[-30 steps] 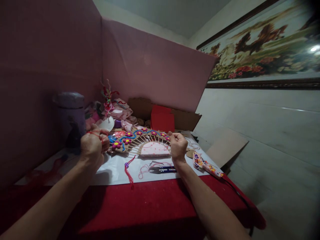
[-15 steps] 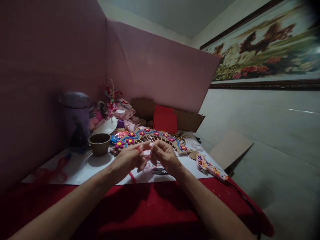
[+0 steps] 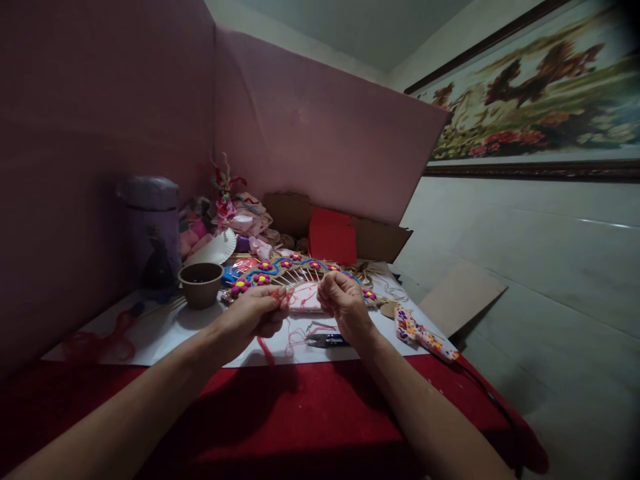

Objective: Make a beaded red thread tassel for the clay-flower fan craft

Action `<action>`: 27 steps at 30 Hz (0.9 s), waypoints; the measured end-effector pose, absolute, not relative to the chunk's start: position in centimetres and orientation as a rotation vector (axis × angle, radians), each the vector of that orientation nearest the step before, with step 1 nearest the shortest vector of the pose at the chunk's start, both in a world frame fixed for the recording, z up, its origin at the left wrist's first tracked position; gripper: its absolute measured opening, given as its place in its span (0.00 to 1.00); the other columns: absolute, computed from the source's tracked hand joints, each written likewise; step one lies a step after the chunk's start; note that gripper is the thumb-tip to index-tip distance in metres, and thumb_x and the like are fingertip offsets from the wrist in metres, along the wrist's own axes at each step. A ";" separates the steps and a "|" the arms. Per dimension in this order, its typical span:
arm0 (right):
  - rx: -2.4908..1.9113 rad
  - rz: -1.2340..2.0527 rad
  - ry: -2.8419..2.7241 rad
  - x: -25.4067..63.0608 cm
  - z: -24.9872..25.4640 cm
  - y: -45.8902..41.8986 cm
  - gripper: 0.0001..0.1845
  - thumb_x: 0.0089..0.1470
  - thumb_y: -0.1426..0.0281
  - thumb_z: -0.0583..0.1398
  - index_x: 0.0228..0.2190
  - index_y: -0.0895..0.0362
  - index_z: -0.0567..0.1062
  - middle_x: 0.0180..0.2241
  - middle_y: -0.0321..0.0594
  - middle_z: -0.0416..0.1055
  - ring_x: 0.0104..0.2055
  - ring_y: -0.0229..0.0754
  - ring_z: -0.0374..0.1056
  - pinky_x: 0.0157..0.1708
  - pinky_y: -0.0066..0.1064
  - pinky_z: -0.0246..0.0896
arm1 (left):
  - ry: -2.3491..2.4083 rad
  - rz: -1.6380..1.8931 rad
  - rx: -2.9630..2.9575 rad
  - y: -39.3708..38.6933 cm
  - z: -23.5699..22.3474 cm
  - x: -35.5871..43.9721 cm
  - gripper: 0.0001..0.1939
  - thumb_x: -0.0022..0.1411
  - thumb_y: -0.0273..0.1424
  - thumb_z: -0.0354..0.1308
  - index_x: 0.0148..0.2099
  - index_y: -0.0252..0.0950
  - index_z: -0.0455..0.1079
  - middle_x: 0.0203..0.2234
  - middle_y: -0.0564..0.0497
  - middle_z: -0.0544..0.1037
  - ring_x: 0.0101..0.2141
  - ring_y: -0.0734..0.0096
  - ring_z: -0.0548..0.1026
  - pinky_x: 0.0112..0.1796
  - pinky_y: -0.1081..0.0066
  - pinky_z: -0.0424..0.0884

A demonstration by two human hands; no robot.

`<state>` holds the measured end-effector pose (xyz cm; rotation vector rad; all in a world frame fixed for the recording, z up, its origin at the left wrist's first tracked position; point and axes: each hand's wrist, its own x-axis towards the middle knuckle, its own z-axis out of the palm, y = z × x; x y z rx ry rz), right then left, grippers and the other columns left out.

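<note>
Pinching red thread (image 3: 280,294), the left hand (image 3: 260,313) is closed. The right hand (image 3: 346,303) is pinched too, but I cannot tell on what. Both are in front of the fan (image 3: 264,279).

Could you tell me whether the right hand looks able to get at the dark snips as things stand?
Probably yes: the snips lie on the white paper close by the right hand, with their blades uncovered, though the hand hides their far end and its fingers look pinched together.
</note>
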<state>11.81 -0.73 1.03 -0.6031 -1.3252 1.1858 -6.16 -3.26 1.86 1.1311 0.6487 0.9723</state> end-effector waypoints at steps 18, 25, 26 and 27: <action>-0.741 0.969 -1.210 12.2 0.0 0.4 0.22 0.45 0.54 0.64 0.19 0.57 0.62 0.12 0.23 0.47 0.13 0.27 0.40 0.12 0.21 0.34 | 0.892 1.356 1.042 -2.4 2.0 -6.6 0.09 0.51 0.29 0.55 0.22 0.34 0.60 0.12 0.57 0.61 0.12 0.84 0.52 0.14 0.81 0.42; -0.541 1.198 -1.557 10.6 -0.1 -1.5 0.19 0.52 0.57 0.61 0.22 0.57 0.65 0.16 0.29 0.62 0.14 0.29 0.55 0.13 0.22 0.50 | 0.858 1.098 1.262 -3.0 0.6 -4.7 0.13 0.58 0.41 0.52 0.30 0.36 0.61 0.10 0.57 0.63 0.11 0.78 0.58 0.12 0.80 0.49; -0.526 1.196 -1.587 10.5 -0.2 -1.6 0.18 0.52 0.57 0.61 0.23 0.57 0.66 0.17 0.31 0.64 0.16 0.30 0.58 0.14 0.22 0.53 | 0.857 1.069 1.280 -3.1 0.5 -4.5 0.13 0.58 0.41 0.52 0.29 0.37 0.60 0.10 0.57 0.64 0.11 0.78 0.59 0.12 0.79 0.50; -0.513 1.199 -1.600 10.4 -0.2 -1.7 0.18 0.52 0.57 0.61 0.23 0.57 0.66 0.18 0.32 0.66 0.17 0.31 0.59 0.15 0.23 0.54 | 0.859 1.051 1.291 -3.1 0.4 -4.3 0.14 0.58 0.41 0.53 0.29 0.37 0.59 0.11 0.57 0.65 0.11 0.79 0.58 0.12 0.79 0.50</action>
